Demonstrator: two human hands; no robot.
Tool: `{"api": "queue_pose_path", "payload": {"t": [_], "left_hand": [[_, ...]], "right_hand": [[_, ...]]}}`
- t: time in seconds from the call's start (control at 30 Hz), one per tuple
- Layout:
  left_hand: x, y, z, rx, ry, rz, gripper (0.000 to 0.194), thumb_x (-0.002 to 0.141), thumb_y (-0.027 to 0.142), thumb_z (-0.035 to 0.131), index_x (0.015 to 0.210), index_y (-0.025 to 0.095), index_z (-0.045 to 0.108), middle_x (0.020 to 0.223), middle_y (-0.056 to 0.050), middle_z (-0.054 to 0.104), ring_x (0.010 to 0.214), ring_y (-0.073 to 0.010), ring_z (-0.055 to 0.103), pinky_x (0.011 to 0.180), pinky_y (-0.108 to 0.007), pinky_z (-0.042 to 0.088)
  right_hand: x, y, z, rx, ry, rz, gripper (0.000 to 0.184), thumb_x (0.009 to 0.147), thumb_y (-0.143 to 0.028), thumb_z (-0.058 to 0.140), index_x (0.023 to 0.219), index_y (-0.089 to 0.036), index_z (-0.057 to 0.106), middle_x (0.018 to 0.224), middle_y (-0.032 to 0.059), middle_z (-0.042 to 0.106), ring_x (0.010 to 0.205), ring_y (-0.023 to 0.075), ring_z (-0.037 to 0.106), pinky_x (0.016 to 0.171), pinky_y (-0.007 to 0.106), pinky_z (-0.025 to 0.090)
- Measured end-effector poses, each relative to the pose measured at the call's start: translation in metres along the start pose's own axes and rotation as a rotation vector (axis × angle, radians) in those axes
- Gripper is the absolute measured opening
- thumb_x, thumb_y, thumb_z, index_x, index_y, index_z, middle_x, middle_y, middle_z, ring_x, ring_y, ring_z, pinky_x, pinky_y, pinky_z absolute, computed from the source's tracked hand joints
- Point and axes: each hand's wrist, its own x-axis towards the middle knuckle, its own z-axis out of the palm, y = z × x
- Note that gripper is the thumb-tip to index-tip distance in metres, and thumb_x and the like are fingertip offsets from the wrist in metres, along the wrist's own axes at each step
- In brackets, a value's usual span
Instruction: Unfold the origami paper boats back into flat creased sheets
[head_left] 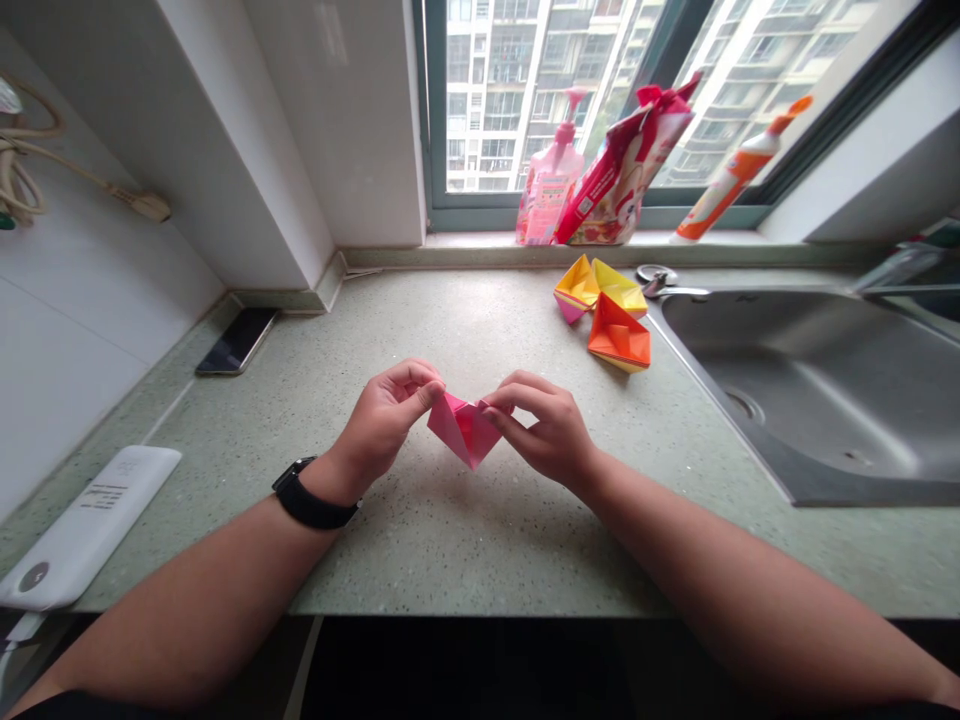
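Between my two hands a piece of folded pink paper (474, 440) is held over the middle of the counter, its pointed end toward me and a deeper pink fold showing inside. My left hand (394, 410) pinches its upper left corner between thumb and fingers. At the upper right corner, my right hand (544, 425) grips the paper the same way, and its fingertips hide that corner. Behind and to the right stand folded paper pieces: a red-orange one (619, 335), a yellow-orange and pink one (576, 288) and a yellow one (619, 286).
A steel sink (765, 480) is set into the speckled counter (465, 540) on the right. To the left lie a phone (237, 342) and a white power bank (90, 525) with a cable. A pink pump bottle (551, 190), a red bag (630, 170) and an orange-white bottle (739, 175) line the windowsill.
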Motion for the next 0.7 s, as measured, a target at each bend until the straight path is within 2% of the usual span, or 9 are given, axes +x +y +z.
{"api": "queue_pose_path", "payload": {"t": [0.2,0.43,0.6,0.7], "left_hand": [[0.005,0.005,-0.005,-0.105,0.107,-0.049,0.038,0.075,0.047,0.098,0.078,0.018,0.073,0.088,0.0,0.066,0.082,-0.0123,0.057,0.082,-0.026,0.049],[0.011,0.006,-0.011,-0.308,0.163,-0.088,0.035,0.071,0.04,0.103,0.085,0.021,0.077,0.09,0.003,0.07,0.085,-0.0104,0.063,0.092,-0.027,0.053],[0.015,0.005,-0.02,-0.334,0.215,-0.076,0.028,0.08,0.038,0.097,0.086,0.022,0.075,0.093,0.003,0.072,0.091,-0.0122,0.067,0.099,-0.031,0.055],[0.017,0.001,-0.025,-0.313,0.234,-0.062,0.025,0.086,0.039,0.092,0.086,0.023,0.073,0.095,0.002,0.073,0.095,-0.014,0.069,0.099,-0.032,0.056]], "right_hand": [[0.002,-0.002,-0.002,-0.034,0.113,-0.013,0.009,0.102,-0.023,0.067,0.095,-0.025,0.073,0.085,0.0033,0.07,0.078,0.0191,0.066,0.069,0.036,0.056],[0.001,-0.001,-0.005,-0.024,0.248,0.071,0.011,0.1,-0.023,0.068,0.09,-0.026,0.067,0.085,0.0023,0.065,0.079,0.0195,0.062,0.07,0.038,0.055],[0.0,0.003,-0.005,0.039,0.309,0.169,0.01,0.103,-0.031,0.066,0.095,-0.026,0.066,0.091,0.0025,0.062,0.08,0.0186,0.062,0.068,0.037,0.056],[0.0,0.003,-0.003,0.095,0.34,0.217,0.013,0.106,-0.036,0.062,0.098,-0.026,0.063,0.091,0.0012,0.061,0.073,0.0159,0.062,0.064,0.035,0.056]]}}
